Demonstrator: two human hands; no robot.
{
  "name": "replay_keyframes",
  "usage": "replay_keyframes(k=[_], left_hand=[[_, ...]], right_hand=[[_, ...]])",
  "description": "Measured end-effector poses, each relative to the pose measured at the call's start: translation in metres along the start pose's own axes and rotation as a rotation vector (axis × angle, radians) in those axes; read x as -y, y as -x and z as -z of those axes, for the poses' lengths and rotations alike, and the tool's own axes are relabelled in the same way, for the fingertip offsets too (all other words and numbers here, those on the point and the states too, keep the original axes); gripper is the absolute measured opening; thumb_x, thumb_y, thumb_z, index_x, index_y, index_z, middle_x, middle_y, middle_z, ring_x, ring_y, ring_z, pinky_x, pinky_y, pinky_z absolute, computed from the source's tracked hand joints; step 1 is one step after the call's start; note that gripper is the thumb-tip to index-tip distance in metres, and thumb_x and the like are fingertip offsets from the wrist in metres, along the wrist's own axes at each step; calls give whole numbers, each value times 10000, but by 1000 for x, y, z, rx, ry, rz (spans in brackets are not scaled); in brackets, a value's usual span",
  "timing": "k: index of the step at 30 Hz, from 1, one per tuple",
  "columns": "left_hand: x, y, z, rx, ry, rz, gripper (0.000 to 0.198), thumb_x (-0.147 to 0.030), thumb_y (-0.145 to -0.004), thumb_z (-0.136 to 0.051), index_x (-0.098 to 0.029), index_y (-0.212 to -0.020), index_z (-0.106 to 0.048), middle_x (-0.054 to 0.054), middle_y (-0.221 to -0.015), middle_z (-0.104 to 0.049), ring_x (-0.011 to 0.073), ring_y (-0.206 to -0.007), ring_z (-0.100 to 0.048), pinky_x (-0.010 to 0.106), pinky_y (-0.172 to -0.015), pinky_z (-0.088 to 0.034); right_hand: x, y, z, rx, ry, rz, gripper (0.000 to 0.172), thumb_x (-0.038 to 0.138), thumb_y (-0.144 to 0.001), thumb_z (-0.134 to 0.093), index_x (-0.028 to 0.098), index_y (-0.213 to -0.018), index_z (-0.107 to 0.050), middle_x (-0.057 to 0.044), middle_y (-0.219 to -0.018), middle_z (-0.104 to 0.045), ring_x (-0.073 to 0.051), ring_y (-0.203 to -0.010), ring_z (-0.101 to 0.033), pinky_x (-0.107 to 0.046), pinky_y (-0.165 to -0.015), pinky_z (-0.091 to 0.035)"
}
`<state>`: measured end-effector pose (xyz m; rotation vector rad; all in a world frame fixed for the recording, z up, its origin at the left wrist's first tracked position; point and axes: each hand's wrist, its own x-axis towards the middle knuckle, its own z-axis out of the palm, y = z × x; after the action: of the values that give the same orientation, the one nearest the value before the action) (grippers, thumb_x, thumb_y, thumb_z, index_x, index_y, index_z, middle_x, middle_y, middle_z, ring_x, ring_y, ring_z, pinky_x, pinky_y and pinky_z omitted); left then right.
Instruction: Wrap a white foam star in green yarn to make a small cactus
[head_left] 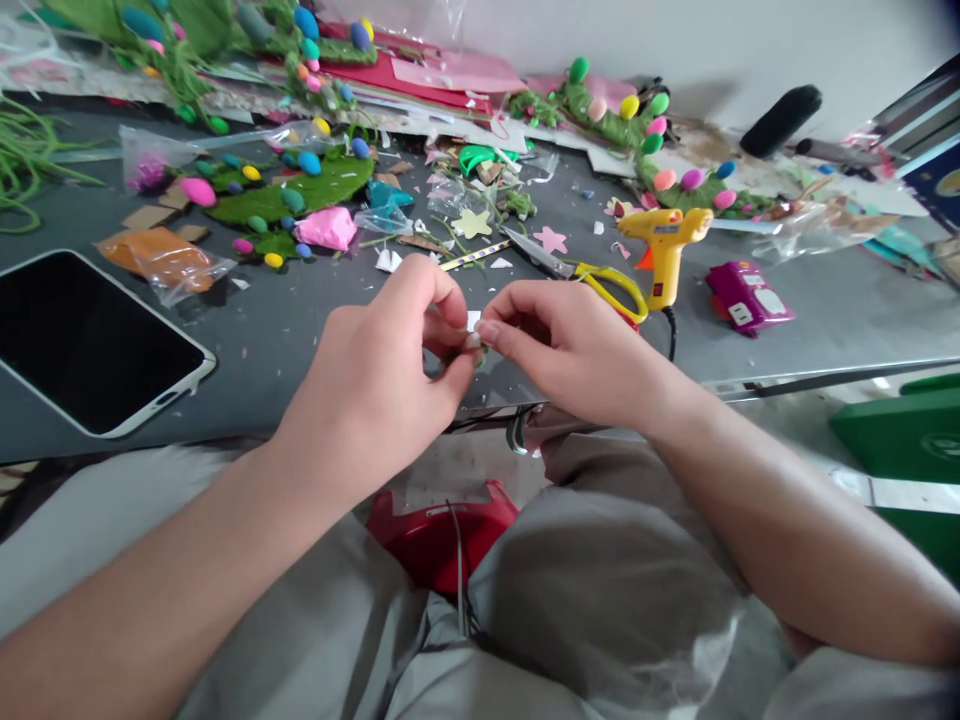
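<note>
My left hand [382, 360] and my right hand [566, 340] meet above the table's front edge, fingertips almost touching. Between them is a small white piece [473, 320], perhaps paper, pinched by the thumb and finger of my right hand. The fingers of my left hand are curled closed; a bit of green shows under them, too small to name. Just beyond my right hand lie scissors with yellow handles [616, 290]. A yellow glue gun [666, 250] stands to their right.
A tablet or phone [97, 340] lies at the left. Farther back are an orange clay packet [161, 258], a pink packet [327, 229], a green leaf shape [300, 192] with coloured eggs, and paper stars [472, 223]. A purple packet [746, 297] sits right of the glue gun.
</note>
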<state>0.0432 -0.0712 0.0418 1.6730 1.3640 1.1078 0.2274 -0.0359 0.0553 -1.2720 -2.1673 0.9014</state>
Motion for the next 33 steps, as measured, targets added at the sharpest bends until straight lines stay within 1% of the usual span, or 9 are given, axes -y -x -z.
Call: replay_keyframes(k=[3, 5, 10, 14, 21, 23, 26, 30, 33], left_hand=[[1, -2, 1, -43, 98, 3, 343, -140, -671, -864, -273, -807, -579, -31, -756, -691, 244, -779, -717, 335, -732, -540], [4, -3, 3, -49, 123, -8, 352, -151, -669, -874, -273, -818, -579, -38, -763, -696, 231, -785, -718, 327, -735, -547], [6, -8, 7, -98, 90, 94, 369, -218, -701, -888, -252, -820, -540, -25, -763, -722, 204, -748, -720, 318, -663, -548], [3, -11, 8, -109, 300, 194, 393, -226, -715, -888, -231, -804, -505, 3, -780, -733, 206, -754, -733, 339, -686, -595], [7, -12, 8, -132, 484, 199, 380, -163, -681, -892, -223, -764, -525, -4, -787, -694, 184, -767, -719, 365, -782, -609], [8, -12, 9, -118, 509, 199, 364, -159, -696, -881, -222, -773, -531, -9, -783, -693, 169, -756, -709, 349, -775, -604], [9, -13, 12, -29, 514, 210, 382, -179, -699, -889, -224, -779, -518, -9, -764, -701, 179, -738, -719, 342, -742, -606], [6, -13, 15, 109, 413, 217, 406, -250, -680, -914, -236, -778, -520, -7, -745, -723, 206, -677, -726, 335, -637, -595], [6, -12, 13, 147, 308, 190, 402, -263, -675, -912, -249, -768, -521, -20, -717, -733, 197, -618, -703, 309, -545, -547]], right_hand=[[-1, -3, -2, 4, -147, -35, 174, 249, -949, -641, 151, -834, -728, -2, -682, -638, -93, -586, -463, -253, -527, -353], [-2, -2, -2, -16, -154, -5, 172, 264, -946, -654, 146, -850, -735, -4, -692, -641, -94, -592, -466, -253, -533, -362], [-6, 6, 3, -114, 11, 267, 114, 189, -955, -624, 159, -912, -726, -35, -827, -662, -122, -705, -536, -274, -659, -442], [-8, 12, 7, -122, 87, 430, 173, 167, -989, -546, 195, -990, -717, -67, -960, -671, -156, -820, -595, -305, -741, -493], [-9, 17, 15, -144, 160, 448, 234, 166, -1002, -500, 230, -1029, -724, -78, -1015, -665, -178, -873, -622, -338, -790, -525], [-9, 17, 16, -139, 138, 435, 224, 157, -990, -518, 226, -1007, -731, -77, -1005, -669, -178, -865, -625, -336, -779, -527], [-11, 13, 17, -110, 77, 404, 181, 139, -960, -572, 212, -950, -737, -66, -975, -674, -165, -836, -623, -316, -754, -520], [-17, 7, 20, 6, 33, 429, 174, 148, -959, -580, 186, -950, -749, -68, -979, -683, -158, -851, -634, -302, -766, -513], [-21, 2, 22, 96, 65, 476, 203, 135, -964, -556, 174, -983, -754, -73, -982, -696, -156, -850, -636, -296, -768, -501]])
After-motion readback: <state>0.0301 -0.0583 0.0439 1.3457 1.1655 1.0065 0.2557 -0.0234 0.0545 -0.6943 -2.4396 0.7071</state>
